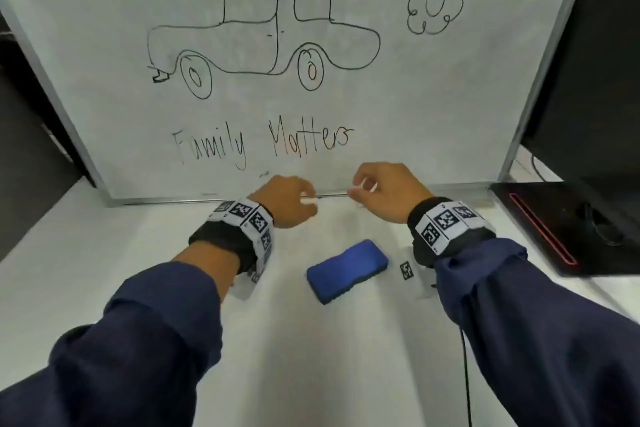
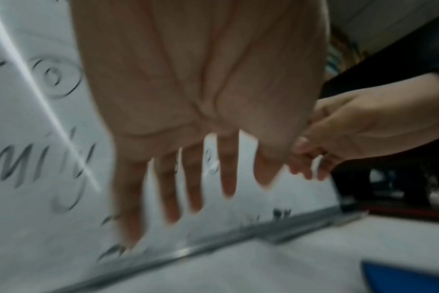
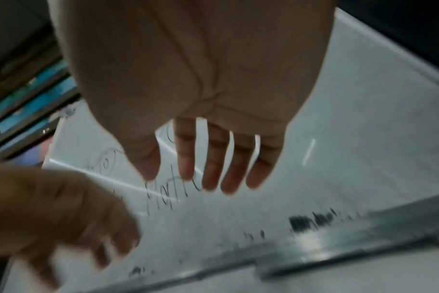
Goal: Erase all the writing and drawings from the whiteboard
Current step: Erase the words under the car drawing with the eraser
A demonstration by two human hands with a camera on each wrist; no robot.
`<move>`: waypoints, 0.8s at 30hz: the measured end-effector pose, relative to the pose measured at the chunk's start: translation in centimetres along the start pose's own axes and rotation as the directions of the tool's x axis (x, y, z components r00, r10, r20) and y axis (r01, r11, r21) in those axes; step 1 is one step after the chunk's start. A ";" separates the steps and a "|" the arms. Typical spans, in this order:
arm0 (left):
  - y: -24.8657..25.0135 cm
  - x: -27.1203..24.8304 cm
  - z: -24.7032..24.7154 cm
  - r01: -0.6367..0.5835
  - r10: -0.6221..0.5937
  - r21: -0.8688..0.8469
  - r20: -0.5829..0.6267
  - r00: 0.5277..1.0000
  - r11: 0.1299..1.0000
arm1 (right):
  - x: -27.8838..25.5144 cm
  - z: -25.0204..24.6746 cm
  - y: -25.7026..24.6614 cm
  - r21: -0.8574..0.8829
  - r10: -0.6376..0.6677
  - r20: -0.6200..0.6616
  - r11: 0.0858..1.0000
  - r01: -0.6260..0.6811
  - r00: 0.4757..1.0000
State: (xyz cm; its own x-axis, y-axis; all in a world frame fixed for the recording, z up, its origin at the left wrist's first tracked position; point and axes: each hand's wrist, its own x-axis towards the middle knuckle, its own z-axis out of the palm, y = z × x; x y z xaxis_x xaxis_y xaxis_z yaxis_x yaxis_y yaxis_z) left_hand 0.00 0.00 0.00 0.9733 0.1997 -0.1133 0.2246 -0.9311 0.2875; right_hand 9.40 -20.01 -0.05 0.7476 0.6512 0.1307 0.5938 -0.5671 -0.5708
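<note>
A whiteboard (image 1: pixel 450 97) stands propped on the white table (image 1: pixel 104 253). On it are a car drawing (image 1: pixel 263 35), a flower (image 1: pixel 434 0) and the words "Family Matters" (image 1: pixel 263 146). More strokes run off the top edge. A blue eraser (image 1: pixel 347 270) lies flat on the table between my wrists, and its corner shows in the left wrist view (image 2: pixel 409 277). My left hand (image 1: pixel 291 201) and right hand (image 1: pixel 381 189) hover side by side at the board's bottom frame, beyond the eraser. Both wrist views show fingers (image 2: pixel 228 178) (image 3: pixel 213 168) loosely extended and holding nothing.
Dark ink smudges (image 3: pixel 308 222) sit along the board's lower edge. A black pad with a red stripe (image 1: pixel 571 229) lies at the right, with a dark screen (image 1: pixel 606 80) behind it. A black cable (image 1: pixel 465 374) runs down the table near my right sleeve.
</note>
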 end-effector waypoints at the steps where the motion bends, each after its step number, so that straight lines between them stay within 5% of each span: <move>1: -1.0 0.1 0.8 0.062 -0.075 0.099 0.133 0.988 0.993 | -0.1 0.4 0.5 -0.006 0.034 0.084 0.999 -0.034 0.996; 3: -3.1 0.2 2.9 0.124 -0.202 0.252 0.312 0.928 0.960 | 0.2 1.6 1.9 -0.069 0.064 0.248 0.996 -0.049 0.967; 6: -5.2 -0.4 5.8 0.196 -0.267 0.216 0.374 0.888 0.957 | 0.5 3.7 3.4 -0.095 0.078 0.422 0.995 -0.042 0.903; 24: -4.5 -1.3 5.2 0.235 -0.277 0.159 0.343 0.898 0.959 | 3.4 5.9 0.3 -0.415 0.135 0.509 0.904 0.104 0.850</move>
State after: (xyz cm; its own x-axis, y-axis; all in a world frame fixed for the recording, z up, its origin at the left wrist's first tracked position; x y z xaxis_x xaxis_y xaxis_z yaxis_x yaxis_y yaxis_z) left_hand -2.50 2.33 -6.07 0.7948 0.3326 -0.5076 0.4368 -0.8942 0.0979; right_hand 10.36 -14.94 -4.53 0.5646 0.7335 -0.3784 0.7381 -0.6539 -0.1661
